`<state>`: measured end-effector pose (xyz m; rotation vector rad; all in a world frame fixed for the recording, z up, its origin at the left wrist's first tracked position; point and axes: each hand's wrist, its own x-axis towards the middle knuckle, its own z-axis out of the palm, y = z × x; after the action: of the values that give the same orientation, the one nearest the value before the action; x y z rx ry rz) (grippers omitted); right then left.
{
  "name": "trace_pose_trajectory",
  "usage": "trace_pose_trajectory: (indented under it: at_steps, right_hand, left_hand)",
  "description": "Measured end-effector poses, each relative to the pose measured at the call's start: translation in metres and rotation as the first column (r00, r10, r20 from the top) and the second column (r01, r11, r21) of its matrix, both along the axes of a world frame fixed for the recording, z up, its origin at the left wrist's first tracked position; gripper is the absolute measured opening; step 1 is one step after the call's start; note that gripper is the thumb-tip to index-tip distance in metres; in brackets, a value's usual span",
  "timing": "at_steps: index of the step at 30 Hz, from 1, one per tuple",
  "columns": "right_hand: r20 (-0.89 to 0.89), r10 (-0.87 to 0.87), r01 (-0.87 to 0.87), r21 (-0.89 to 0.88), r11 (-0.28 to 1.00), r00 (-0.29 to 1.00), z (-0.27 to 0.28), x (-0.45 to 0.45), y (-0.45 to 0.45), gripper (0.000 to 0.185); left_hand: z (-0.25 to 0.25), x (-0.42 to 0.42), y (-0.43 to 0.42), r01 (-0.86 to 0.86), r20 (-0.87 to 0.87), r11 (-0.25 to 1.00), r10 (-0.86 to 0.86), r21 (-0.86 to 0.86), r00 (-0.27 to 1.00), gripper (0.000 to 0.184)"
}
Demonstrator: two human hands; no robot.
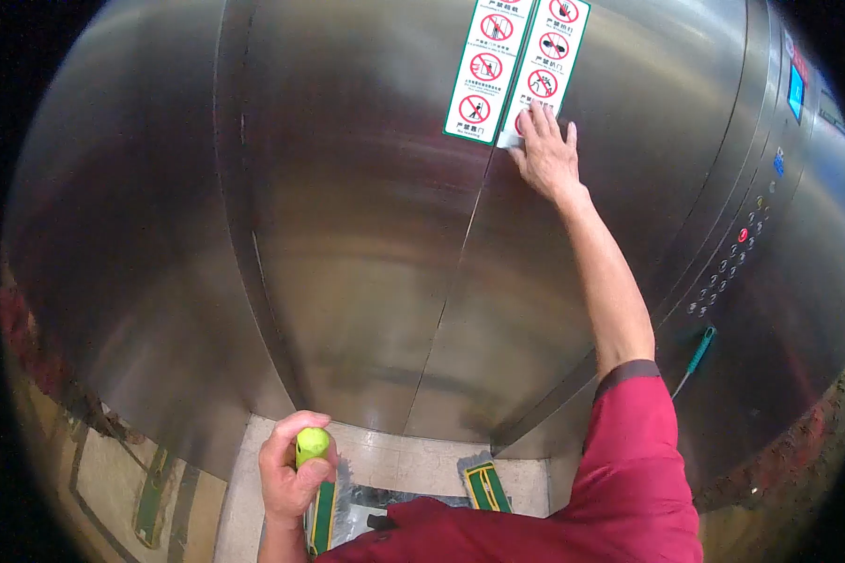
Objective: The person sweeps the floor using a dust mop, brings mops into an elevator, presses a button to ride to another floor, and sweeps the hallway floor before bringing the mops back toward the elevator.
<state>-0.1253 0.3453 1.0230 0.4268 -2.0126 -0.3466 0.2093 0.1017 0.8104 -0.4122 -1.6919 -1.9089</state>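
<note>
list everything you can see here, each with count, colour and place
doors: two, grey metal, straight ahead
sign strips: two, white with green borders and red symbols, one on each door
screen: one, blue, upper right
buttons: several, one lit red, right side
green-handled tool: one, green, below the buttons
fringed pieces: two showing, green and yellow, bottom
floor: one, pale, bottom
yellow-green object: one, lower left
shirt: one, crimson, lower right
left hand: one, bare, around the yellow-green object
right hand: one, bare, at the right sign strip
</note>
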Motion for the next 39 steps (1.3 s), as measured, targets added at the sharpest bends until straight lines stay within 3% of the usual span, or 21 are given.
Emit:
trace_pose_trajectory:
  at_steps: [2, 4, 12, 20, 24, 32, 38, 39]
  right_hand:
    - [-0.089, -0.008, 0.016, 0.084, 0.996, 0.996, -0.022, -0.003, 0.017, 0.061]
    - [-0.07, -0.017, 0.022, 0.074, 0.997, 0.997, -0.037, -0.005, 0.025, 0.067]
    - [-0.155, 0.02, -0.019, 0.009, 1.0, 0.988, -0.052, -0.014, 0.022, 0.073]
    - [-0.173, -0.005, -0.015, -0.116, 0.993, 0.985, -0.061, -0.02, 0.002, 0.074]
    - [-0.207, -0.045, -0.024, -0.32, 0.947, 0.977, -0.068, -0.023, -0.022, 0.08]
    - [-0.051, -0.023, -0.011, -0.591, 0.807, 0.998, -0.059, -0.019, -0.047, 0.077]
    - [-0.079, -0.046, -0.001, -0.512, 0.859, 0.996, -0.068, -0.018, -0.035, 0.074]
    - [-0.093, -0.063, 0.017, -0.43, 0.903, 0.994, -0.069, -0.016, -0.029, 0.074]
  left_hand:
    - [-0.002, -0.013, -0.003, -0.023, 0.028, 1.0, 0.022, 0.006, 0.999, 0.033]
    - [-0.002, -0.026, -0.005, -0.021, 0.082, 0.999, 0.018, 0.038, 0.997, 0.034]
    - [-0.012, -0.059, 0.003, 0.01, 0.104, 0.999, -0.015, 0.041, 0.994, 0.052]
    - [-0.015, -0.074, 0.005, 0.06, 0.125, 0.996, -0.067, 0.061, 0.99, 0.051]
    - [-0.018, -0.074, 0.006, 0.115, 0.119, 0.992, -0.122, 0.06, 0.985, 0.051]
    - [-0.017, -0.061, 0.0, 0.09, 0.114, 0.991, -0.101, 0.101, 0.988, 0.054]
    - [-0.012, -0.053, -0.005, 0.075, 0.089, 0.991, -0.085, 0.111, 0.992, 0.054]
    - [-0.011, -0.052, -0.006, 0.07, 0.093, 0.992, -0.08, 0.11, 0.992, 0.054]
